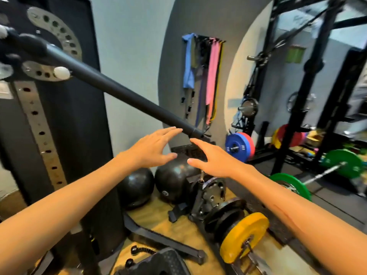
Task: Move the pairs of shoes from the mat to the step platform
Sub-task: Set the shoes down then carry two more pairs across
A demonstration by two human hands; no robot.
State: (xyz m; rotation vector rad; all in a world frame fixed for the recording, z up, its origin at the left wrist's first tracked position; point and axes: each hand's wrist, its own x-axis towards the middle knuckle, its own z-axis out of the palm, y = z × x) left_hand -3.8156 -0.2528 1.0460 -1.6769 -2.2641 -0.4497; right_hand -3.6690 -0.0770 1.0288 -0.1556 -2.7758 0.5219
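Note:
No shoes and no mat show in the head view. A dark textured corner (164, 261) pokes in at the bottom edge; I cannot tell whether it is the step platform. My left hand (153, 148) and my right hand (214, 159) are both stretched out in front of me at mid-frame, palms facing each other, fingers apart, nothing in either. They hover in the air above two black medicine balls (174, 183), a short gap between the thumbs.
A black cable machine (65, 116) fills the left, its arm (119, 90) slanting down towards my hands. Resistance bands (210, 76) hang on the far wall. A yellow plate (244, 237), black plates, green and blue plates and a squat rack (309, 86) crowd the right.

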